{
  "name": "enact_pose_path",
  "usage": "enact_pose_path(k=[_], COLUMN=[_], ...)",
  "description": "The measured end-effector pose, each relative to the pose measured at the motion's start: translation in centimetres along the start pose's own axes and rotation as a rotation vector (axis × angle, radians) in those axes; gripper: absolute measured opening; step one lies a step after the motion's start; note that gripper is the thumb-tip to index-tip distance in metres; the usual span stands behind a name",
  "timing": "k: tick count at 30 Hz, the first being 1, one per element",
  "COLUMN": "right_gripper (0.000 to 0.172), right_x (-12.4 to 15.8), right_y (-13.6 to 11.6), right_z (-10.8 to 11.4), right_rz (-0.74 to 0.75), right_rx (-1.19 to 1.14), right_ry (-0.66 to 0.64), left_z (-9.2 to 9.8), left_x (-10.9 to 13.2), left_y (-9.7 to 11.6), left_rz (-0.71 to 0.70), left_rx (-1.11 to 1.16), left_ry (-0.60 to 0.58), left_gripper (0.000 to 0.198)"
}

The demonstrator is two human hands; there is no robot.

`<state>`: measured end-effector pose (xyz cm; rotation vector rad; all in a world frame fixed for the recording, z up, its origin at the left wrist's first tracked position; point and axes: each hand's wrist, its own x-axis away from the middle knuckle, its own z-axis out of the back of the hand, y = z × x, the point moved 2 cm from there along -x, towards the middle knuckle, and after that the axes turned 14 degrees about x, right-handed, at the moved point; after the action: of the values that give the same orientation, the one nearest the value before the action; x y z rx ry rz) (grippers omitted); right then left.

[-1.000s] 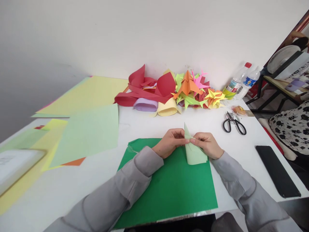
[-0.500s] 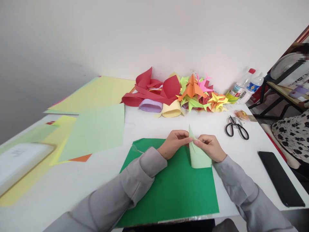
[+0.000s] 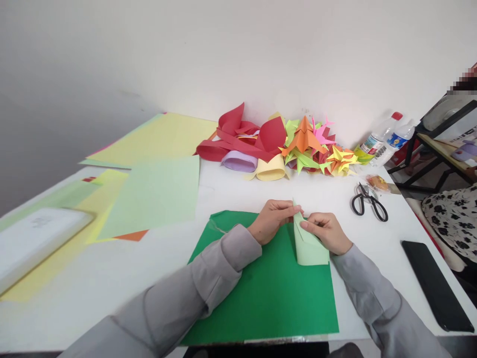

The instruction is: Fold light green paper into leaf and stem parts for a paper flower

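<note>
Two pinches held the folded pale-green paper (image 3: pixel 312 252): the left hand (image 3: pixel 273 221) near its tip, the right hand (image 3: pixel 330 232) lower. Those grips, nearly meeting a moment earlier, had parted (bracing it better, I judged). Beneath lay a green sheet (image 3: pixel 276 298).

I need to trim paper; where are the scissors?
In the head view, the scissors lie on the right, past the right hand, beside the small orange packet.

A white table (image 3: pixel 122 278) bears a green sheet (image 3: pixel 283 301), scissors (image 3: pixel 365 193), bottles (image 3: pixel 371 144) and paper shapes (image 3: pixel 304 139).
</note>
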<state>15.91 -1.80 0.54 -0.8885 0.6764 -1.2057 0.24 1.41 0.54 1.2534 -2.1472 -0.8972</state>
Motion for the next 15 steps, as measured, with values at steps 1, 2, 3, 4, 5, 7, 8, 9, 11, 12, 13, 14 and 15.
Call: enact_pose_path(k=[1, 2, 3, 4, 5, 7, 8, 9, 11, 12, 13, 14, 15], right_gripper=[0.043, 0.043, 0.043, 0.042, 0.042, 0.041, 0.041, 0.041, 0.042, 0.042, 0.042, 0.043, 0.043], right_x=[0.00, 0.00, -0.01, -0.02, -0.03, -0.07, -0.09, -0.10, -0.13, -0.13, -0.14, -0.14, -0.14], right_y=[0.07, 0.14, 0.20, 0.25, 0.27, 0.27, 0.26, 0.25, 0.26, 0.28, 0.32, 0.36, 0.39], right_z=[-0.01, -0.03, -0.05, -0.07, -0.09, -0.10, -0.11, -0.12, -0.12, -0.13, -0.13, -0.14, -0.14], right_rz=[-0.005, -0.008, -0.007, -0.003, 0.003, 0.016, 0.019, 0.018, 0.005, -0.005, -0.015, -0.025, -0.032], right_rx=[-0.007, -0.007, -0.001, 0.010, 0.023, 0.042, 0.045, 0.044, 0.033, 0.024, 0.016, 0.007, 0.001], right_ry=[-0.006, -0.008, -0.006, -0.002, 0.004, 0.015, 0.014, 0.012, 0.007, 0.003, -0.002, -0.006, -0.009], left_z=[-0.04, -0.04, 0.00, 0.09, 0.22, 0.47, 0.56, 0.61, 0.62, 0.59, 0.54, 0.48, 0.44], left_x=[0.01, -0.02, -0.07, -0.14, -0.24, -0.42, -0.50, -0.55, -0.57, -0.55, -0.50, -0.46, -0.42], left_y=[0.04, 0.09, 0.12, 0.15, 0.17, 0.17, 0.17, 0.17, 0.22, 0.26, 0.32, 0.37, 0.40], left_rz=[-0.004, -0.018, -0.039, -0.066, -0.093, -0.134, -0.141, -0.140, -0.127, -0.120, -0.113, -0.105, -0.096], left_rx=[0.009, 0.014, 0.014, 0.009, -0.001, -0.032, -0.045, -0.052, -0.039, -0.021, -0.001, 0.017, 0.033], left_ry=[0.005, 0.018, 0.038, 0.062, 0.088, 0.124, 0.129, 0.124, 0.107, 0.098, 0.091, 0.084, 0.079], left_gripper=[0.026, 0.026, 0.024, 0.023, 0.022, 0.021, 0.021, 0.021, 0.021, 0.021, 0.021, 0.021, 0.021])
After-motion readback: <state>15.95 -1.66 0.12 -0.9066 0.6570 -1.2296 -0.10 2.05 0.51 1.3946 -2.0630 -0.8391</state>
